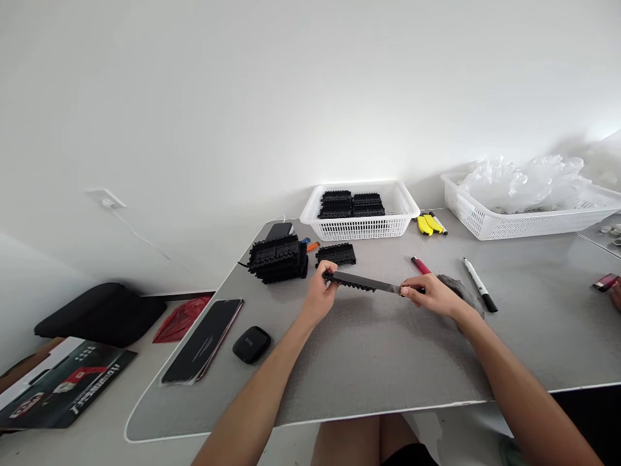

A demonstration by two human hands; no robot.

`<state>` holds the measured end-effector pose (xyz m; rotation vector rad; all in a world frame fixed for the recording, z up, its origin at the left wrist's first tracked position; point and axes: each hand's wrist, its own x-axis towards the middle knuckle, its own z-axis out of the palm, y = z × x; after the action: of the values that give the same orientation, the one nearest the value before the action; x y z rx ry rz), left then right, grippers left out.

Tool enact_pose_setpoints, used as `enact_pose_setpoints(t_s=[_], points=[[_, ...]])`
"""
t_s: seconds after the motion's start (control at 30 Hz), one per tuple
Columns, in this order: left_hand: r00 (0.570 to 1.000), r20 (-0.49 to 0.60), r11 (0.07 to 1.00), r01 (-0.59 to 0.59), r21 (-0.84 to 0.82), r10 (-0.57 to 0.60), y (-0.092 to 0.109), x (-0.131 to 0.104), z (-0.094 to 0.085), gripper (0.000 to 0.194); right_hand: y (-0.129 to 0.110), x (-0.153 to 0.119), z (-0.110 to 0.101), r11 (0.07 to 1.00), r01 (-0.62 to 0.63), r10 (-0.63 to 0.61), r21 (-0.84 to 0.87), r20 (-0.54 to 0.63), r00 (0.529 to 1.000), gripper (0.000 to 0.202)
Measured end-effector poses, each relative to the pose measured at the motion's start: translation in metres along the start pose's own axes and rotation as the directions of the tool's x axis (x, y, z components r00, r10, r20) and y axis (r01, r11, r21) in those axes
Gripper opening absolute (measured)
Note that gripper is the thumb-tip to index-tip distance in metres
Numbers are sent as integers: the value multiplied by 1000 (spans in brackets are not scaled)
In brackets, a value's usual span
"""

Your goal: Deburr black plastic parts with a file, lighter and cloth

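Note:
My left hand (320,294) grips a black plastic part with a toothed edge (356,286), held up over the grey table. A long, flat, grey metal file (376,283) lies along the top of that part. Its right end is pinched between the thumb and fingers of my right hand (429,294). Much of the part is hidden beneath the file. Just beyond my left hand lies another black plastic part (338,254), beside a stack of similar parts (276,259). A crumpled grey cloth (458,290) rests under my right wrist.
Black parts fill much of a white basket (363,230); another basket (524,223) holds clear plastic bags. A marker (479,283), red-handled item (420,265), yellow-handled tools (429,224), phone (204,343) and black case (251,343) lie around. Another person's hand (616,294) shows at right.

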<state>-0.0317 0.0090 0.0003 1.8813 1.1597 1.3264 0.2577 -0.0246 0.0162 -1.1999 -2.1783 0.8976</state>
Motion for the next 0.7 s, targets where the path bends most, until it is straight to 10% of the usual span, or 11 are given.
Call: enact_pose_setpoints(t_s=[0.53, 0.7], points=[[998, -56, 999, -30, -22, 28, -2, 2, -4, 15, 6, -1, -7, 998, -16, 15, 53, 17, 1000, 45], [996, -85, 991, 29, -133, -40, -5, 3, -1, 22, 11, 1, -6, 944, -97, 121, 315, -57, 991, 49]])
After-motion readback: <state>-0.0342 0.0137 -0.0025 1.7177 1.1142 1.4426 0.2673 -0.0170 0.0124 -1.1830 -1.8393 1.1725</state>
